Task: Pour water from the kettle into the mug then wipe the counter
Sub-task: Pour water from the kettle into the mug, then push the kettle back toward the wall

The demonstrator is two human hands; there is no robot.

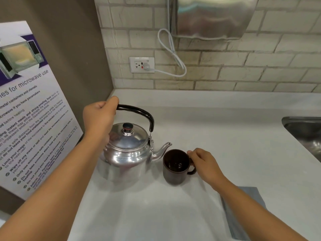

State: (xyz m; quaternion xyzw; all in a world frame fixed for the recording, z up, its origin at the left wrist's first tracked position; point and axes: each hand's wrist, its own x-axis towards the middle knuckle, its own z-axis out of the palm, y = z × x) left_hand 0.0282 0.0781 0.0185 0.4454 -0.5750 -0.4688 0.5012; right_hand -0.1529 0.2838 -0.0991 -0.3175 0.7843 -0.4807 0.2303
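Observation:
A shiny metal kettle (125, 153) with a black arched handle stands on the pale counter (217, 129), its spout pointing right toward the mug. My left hand (99, 117) is closed around the left end of the kettle's handle. A dark brown mug (175, 166) stands upright just right of the spout, and I cannot tell whether it holds anything. My right hand (205, 162) rests at the mug's handle, fingers curled on it. A grey cloth (243, 213) lies flat on the counter near the front right, partly under my right forearm.
A steel sink (305, 134) is sunk into the counter at the right edge. A microwave-use poster (29, 122) hangs on the brown side wall at left. On the tiled back wall are a socket (142, 64) with a white cord and a steel dispenser (212, 16).

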